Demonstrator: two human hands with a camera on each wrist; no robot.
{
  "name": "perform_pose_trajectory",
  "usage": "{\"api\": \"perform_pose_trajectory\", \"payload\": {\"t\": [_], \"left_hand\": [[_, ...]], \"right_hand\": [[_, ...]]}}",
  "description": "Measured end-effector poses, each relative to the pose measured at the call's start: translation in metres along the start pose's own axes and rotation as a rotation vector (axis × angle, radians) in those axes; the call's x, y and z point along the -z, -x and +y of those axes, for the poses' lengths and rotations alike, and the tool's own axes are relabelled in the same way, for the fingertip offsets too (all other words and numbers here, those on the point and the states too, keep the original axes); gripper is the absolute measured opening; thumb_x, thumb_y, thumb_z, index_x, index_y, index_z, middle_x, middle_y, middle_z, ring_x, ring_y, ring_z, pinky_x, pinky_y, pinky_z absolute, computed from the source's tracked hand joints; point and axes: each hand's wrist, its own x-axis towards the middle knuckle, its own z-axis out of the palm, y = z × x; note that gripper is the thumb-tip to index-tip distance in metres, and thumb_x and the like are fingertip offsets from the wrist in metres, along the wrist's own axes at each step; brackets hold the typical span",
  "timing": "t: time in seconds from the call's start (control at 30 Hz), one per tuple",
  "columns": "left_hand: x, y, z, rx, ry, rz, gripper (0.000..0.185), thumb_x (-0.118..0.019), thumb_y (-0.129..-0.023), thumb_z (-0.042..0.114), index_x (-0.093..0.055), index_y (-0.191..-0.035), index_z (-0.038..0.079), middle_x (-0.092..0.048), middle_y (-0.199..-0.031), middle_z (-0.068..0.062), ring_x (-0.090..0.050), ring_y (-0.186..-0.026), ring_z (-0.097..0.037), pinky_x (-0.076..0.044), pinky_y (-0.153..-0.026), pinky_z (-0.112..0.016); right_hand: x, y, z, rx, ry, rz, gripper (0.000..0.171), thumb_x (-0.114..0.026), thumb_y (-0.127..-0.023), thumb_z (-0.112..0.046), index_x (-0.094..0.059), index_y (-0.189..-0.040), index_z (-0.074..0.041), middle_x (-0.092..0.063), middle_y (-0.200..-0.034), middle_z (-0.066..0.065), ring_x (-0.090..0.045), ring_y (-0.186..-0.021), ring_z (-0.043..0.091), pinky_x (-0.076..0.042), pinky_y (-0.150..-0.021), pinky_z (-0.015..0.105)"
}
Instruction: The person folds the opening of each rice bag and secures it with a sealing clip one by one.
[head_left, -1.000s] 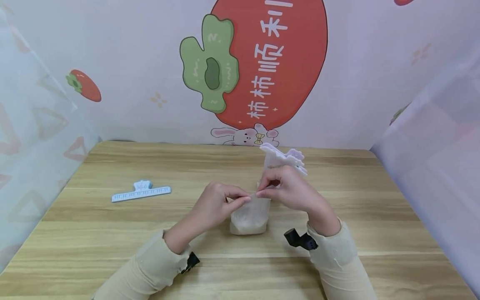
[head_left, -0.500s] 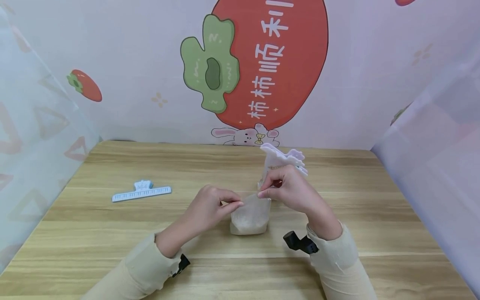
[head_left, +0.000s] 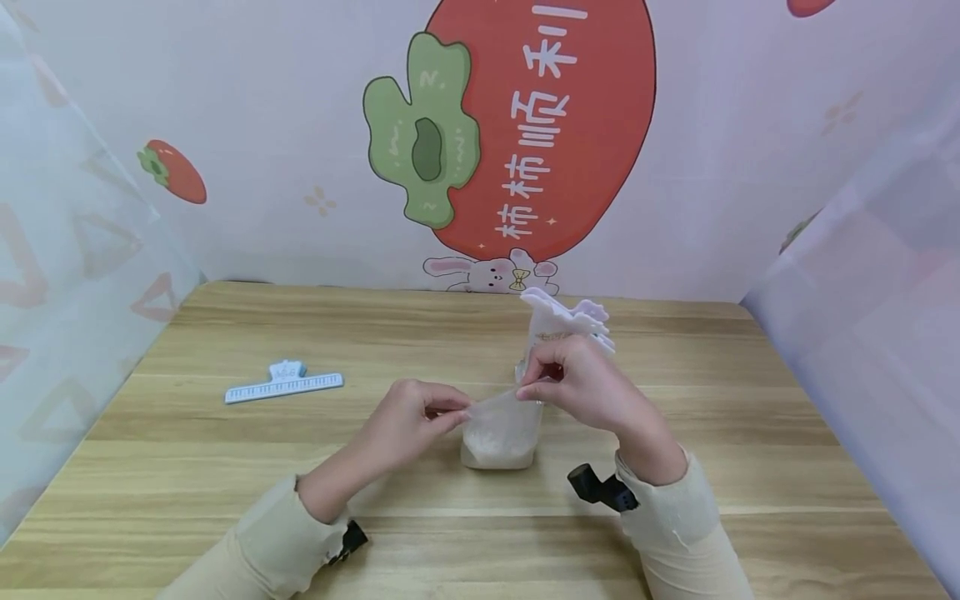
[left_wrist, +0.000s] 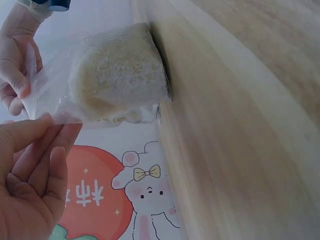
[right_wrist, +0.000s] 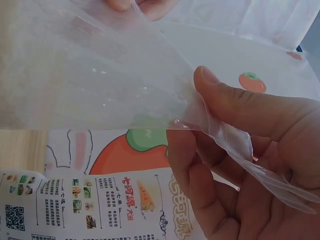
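A translucent plastic bag [head_left: 501, 433] stands on the table, its lower part filled with pale grains that look like rice. Thumb and fingers of my left hand [head_left: 408, 421] pinch the left corner of its top edge. My right hand [head_left: 577, 383] pinches the opposite corner. The top edge stretches slantwise between the two hands. In the right wrist view, loose film [right_wrist: 240, 150] runs out past the right thumb. Side-on in the left wrist view, the grains [left_wrist: 120, 75] fill the bag's base.
A light blue sealing clip [head_left: 285, 382] with a piano-key pattern lies on the left of the wooden table [head_left: 225, 467]. Directly behind the right hand stands a white package [head_left: 551, 321] with a lilac scalloped top; its printed side [right_wrist: 100, 205] shows in the right wrist view.
My left hand has moved left and slightly down from the right hand, drawing the bag's top edge wider. The right hand has hardly moved.
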Motion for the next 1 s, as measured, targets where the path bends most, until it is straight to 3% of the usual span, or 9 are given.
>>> {"api": "perform_pose_trajectory", "payload": {"t": [0.2,0.43,0.6,0.7,0.77,0.87,1.0], "left_hand": [[0.008,0.003,-0.012,0.072,0.045,-0.051,0.021,-0.074,-0.09,0.017,-0.076,-0.11,0.011,-0.077,-0.106,-0.001,-0.073,-0.095,-0.012,-0.057,-0.075,-0.023],[0.035,0.014,-0.029,0.124,-0.079,-0.017,0.032,-0.074,-0.09,0.024,-0.072,-0.121,0.018,-0.071,-0.125,-0.001,-0.064,-0.12,-0.025,-0.053,-0.096,-0.052],[0.056,0.023,-0.035,0.126,-0.115,-0.019,0.034,-0.074,-0.09,0.022,-0.07,-0.124,0.016,-0.068,-0.129,-0.005,-0.059,-0.127,-0.033,-0.049,-0.096,-0.061],[0.071,0.028,-0.037,0.116,-0.136,-0.014,0.034,-0.074,-0.09,0.021,-0.07,-0.123,0.015,-0.068,-0.13,-0.005,-0.058,-0.127,-0.034,-0.049,-0.095,-0.062],[0.083,0.031,-0.041,0.074,-0.173,0.011,0.033,-0.075,-0.089,0.02,-0.071,-0.121,0.014,-0.069,-0.127,-0.006,-0.061,-0.123,-0.034,-0.05,-0.093,-0.06],[0.104,0.035,-0.049,0.023,-0.265,0.045,0.031,-0.076,-0.089,0.021,-0.072,-0.118,0.015,-0.072,-0.123,-0.004,-0.065,-0.116,-0.029,-0.054,-0.088,-0.05],[0.135,0.037,-0.061,0.035,-0.374,0.036,0.035,-0.077,-0.087,0.027,-0.072,-0.12,0.016,-0.072,-0.122,-0.002,-0.064,-0.116,-0.028,-0.053,-0.088,-0.048]], "right_hand": [[-0.002,0.003,0.001,0.061,0.02,0.005,0.019,-0.082,-0.078,-0.001,-0.066,-0.071,-0.009,-0.064,-0.071,-0.002,-0.054,-0.069,0.008,-0.046,-0.061,0.02],[-0.002,0.005,0.003,0.077,-0.003,0.0,0.019,-0.08,-0.079,-0.001,-0.065,-0.073,-0.009,-0.064,-0.072,-0.002,-0.056,-0.07,0.006,-0.049,-0.064,0.02],[-0.001,0.008,0.004,0.088,-0.018,-0.009,0.018,-0.08,-0.08,-0.001,-0.065,-0.074,-0.009,-0.063,-0.074,-0.002,-0.058,-0.071,0.007,-0.051,-0.065,0.021],[0.0,0.01,0.004,0.078,-0.02,-0.009,0.018,-0.08,-0.08,-0.002,-0.066,-0.075,-0.011,-0.063,-0.074,-0.004,-0.058,-0.071,0.007,-0.051,-0.066,0.021],[0.0,0.011,0.003,0.079,-0.019,-0.014,0.017,-0.08,-0.081,-0.003,-0.066,-0.075,-0.012,-0.063,-0.075,-0.005,-0.058,-0.072,0.007,-0.052,-0.067,0.021],[-0.001,0.011,0.003,0.088,-0.027,-0.027,0.017,-0.079,-0.081,-0.003,-0.066,-0.076,-0.013,-0.063,-0.076,-0.005,-0.059,-0.074,0.007,-0.052,-0.068,0.022],[-0.002,0.01,0.002,0.099,-0.05,-0.039,0.016,-0.079,-0.082,-0.002,-0.067,-0.077,-0.013,-0.063,-0.078,-0.005,-0.06,-0.075,0.008,-0.052,-0.07,0.022]]}}
